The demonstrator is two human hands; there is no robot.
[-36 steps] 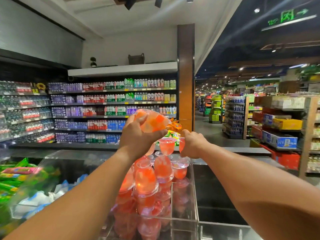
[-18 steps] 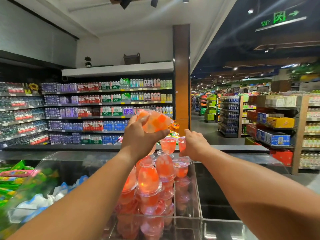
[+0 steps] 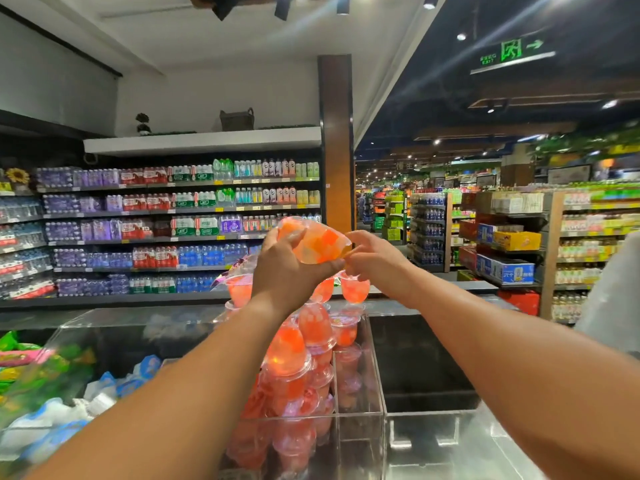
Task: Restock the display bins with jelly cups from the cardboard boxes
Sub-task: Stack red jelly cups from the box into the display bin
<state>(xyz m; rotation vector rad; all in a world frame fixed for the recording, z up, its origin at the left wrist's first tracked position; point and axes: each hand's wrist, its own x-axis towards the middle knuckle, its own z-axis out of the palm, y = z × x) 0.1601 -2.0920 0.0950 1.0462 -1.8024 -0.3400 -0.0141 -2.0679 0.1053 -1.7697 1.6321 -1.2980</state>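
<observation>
Head view shows the left hand raised above the clear display bin, its fingers and thumb curled round a jelly cup that lies tilted on its side, orange and white pieces showing through the plastic. At 3 o'clock of that cup the right hand reaches in, fingertips pinching at the cup's rim end; whether they grip the rim itself or only steady it I cannot tell. Holding it high like this likely lets the person turn the cup for placing on the heap. Directly below, toward 6 o'clock, more jelly cups are piled well above the bin's top edge, so any new one has to be set down carefully or it may roll off. At 9 o'clock of the bin lie bright snack packets; at 12 o'clock stand shelves of bottled water. No cardboard box is in sight
</observation>
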